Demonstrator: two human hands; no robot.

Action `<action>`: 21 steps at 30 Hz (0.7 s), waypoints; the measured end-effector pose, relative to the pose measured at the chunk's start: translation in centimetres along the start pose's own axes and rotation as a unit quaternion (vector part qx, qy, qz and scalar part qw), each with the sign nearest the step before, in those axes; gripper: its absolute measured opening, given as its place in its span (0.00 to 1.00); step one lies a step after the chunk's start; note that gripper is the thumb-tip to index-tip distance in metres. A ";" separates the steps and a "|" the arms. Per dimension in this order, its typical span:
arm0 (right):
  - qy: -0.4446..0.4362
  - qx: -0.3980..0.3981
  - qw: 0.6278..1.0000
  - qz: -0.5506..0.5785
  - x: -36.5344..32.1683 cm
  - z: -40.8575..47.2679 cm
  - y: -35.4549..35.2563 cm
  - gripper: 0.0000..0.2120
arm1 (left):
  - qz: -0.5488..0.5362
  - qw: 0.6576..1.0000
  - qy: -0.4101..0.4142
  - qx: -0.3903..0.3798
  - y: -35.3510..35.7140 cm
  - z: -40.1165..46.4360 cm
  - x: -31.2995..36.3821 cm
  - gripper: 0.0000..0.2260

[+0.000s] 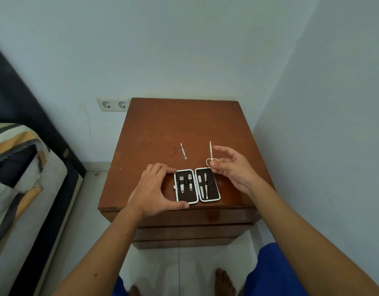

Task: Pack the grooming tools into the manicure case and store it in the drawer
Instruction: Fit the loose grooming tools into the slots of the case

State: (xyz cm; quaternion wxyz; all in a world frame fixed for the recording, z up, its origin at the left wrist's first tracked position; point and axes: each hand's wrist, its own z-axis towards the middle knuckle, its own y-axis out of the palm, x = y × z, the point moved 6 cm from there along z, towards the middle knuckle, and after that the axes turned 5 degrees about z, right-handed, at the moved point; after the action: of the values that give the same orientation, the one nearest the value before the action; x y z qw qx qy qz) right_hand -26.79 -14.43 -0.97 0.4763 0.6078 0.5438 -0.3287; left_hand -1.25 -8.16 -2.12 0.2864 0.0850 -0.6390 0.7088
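Observation:
The manicure case [197, 185] lies open flat near the front edge of the brown nightstand [184, 129]. Two nail clippers sit under the strap in its left half, two slim tools in its right half. My left hand [152, 193] grips the case's left half, fingers at its top corner and thumb at its bottom edge. My right hand [231, 165] pinches the finger loops of small scissors [211, 154], whose blades point away from me. A thin metal pusher [182, 151] and a fine pick [180, 152] lie loose on the top, behind the case.
Closed drawers [190, 227] front the nightstand below its top. A bed with a striped cover [15, 167] stands at the left. A double wall socket [112, 104] sits behind the nightstand's left corner. The wall closes in on the right.

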 end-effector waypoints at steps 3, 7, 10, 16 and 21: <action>-0.007 -0.030 0.999 -0.024 -0.1 -1.2 0.7 0.21 | 0.002 1.000 0.002 -0.001 0.0 0.0 0.1 0.49; -0.013 -0.024 0.999 -0.045 0.3 -3.1 1.6 0.14 | 0.001 1.000 -0.002 0.001 0.0 0.0 0.0 0.49; -0.014 -0.013 0.999 -0.038 1.1 -4.9 2.2 0.14 | 0.006 1.000 0.001 0.004 0.0 -0.1 0.1 0.49; 0.011 -0.015 0.998 -0.067 4.6 -8.8 3.5 0.14 | -0.011 0.999 0.008 -0.032 -0.3 -0.2 -0.3 0.50; 0.024 -0.008 0.995 -0.096 6.1 -10.4 4.0 0.14 | -0.021 0.998 0.011 -0.056 -0.2 0.2 -0.8 0.50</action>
State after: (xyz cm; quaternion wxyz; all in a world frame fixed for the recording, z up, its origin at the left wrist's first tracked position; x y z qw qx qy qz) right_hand -22.95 -2.38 -2.21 0.4346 0.5567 0.6134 -0.3535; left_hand -0.58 -8.62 -2.30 0.3125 0.0742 -0.6724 0.6668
